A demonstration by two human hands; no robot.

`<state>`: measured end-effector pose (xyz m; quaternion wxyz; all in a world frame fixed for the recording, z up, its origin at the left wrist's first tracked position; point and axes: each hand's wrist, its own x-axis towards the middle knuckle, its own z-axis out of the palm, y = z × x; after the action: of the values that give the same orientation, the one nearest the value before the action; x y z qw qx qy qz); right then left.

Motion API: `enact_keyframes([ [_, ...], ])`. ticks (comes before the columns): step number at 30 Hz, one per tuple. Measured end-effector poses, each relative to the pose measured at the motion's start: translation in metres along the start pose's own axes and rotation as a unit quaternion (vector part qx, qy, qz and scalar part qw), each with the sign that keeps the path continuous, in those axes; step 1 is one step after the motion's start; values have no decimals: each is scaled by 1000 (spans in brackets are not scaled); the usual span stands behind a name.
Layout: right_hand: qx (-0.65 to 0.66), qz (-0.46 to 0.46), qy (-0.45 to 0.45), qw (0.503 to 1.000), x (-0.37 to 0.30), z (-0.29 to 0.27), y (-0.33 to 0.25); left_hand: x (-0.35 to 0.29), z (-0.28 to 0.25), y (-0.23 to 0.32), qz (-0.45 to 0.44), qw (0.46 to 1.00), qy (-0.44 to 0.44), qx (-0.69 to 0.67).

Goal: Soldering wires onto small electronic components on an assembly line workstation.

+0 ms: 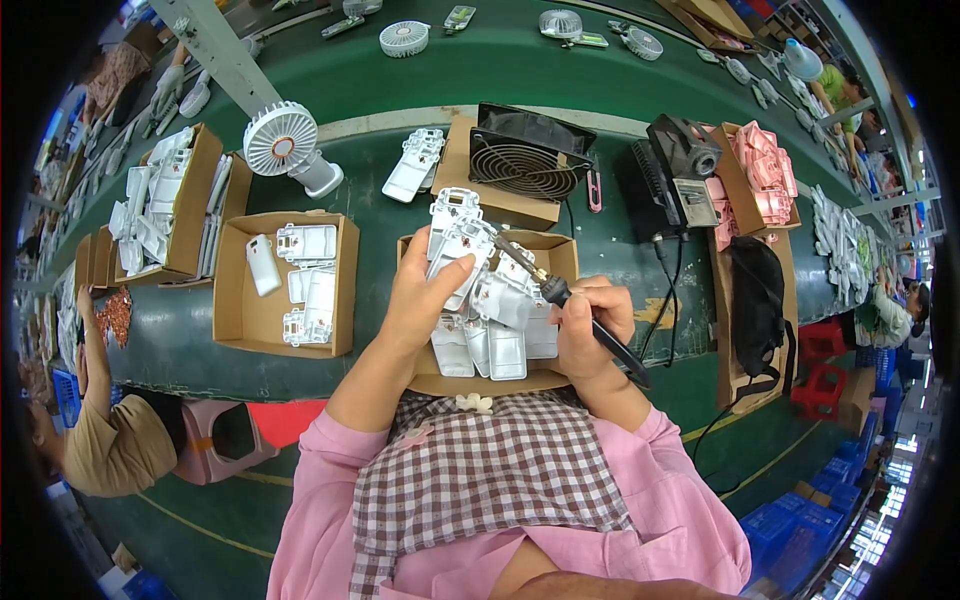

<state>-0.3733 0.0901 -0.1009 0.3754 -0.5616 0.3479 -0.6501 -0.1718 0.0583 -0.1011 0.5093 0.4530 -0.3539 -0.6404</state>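
In my left hand (422, 290) I grip a white plastic housing (456, 232) between thumb and fingers, raised over a cardboard box (550, 380). My right hand (592, 322) is closed round the black handle of a soldering iron (568, 298). Its metal tip slants up and left toward the housing; whether the two touch I cannot tell. Beneath both hands, several more white housings (506, 350) fill the box. To the left, a second cardboard box (348, 290) holds a few similar white housings (318, 300).
Behind the box sits a black cooling fan (530, 150); a white handheld fan (285, 145) stands left of it. A black soldering station (650, 185) with cables is at right, beside a box of pink housings (765, 175). A conveyor belt (480, 75) runs along the back. Co-workers sit on both sides.
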Motion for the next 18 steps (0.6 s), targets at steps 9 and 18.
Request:
enact_keyframes([
  [9,-85,66,2,994,4,7,0,6,-8,-21,77,985,83,132],
  [18,-99,64,-1,993,7,9,2,7,-7,-20,89,976,99,172],
])
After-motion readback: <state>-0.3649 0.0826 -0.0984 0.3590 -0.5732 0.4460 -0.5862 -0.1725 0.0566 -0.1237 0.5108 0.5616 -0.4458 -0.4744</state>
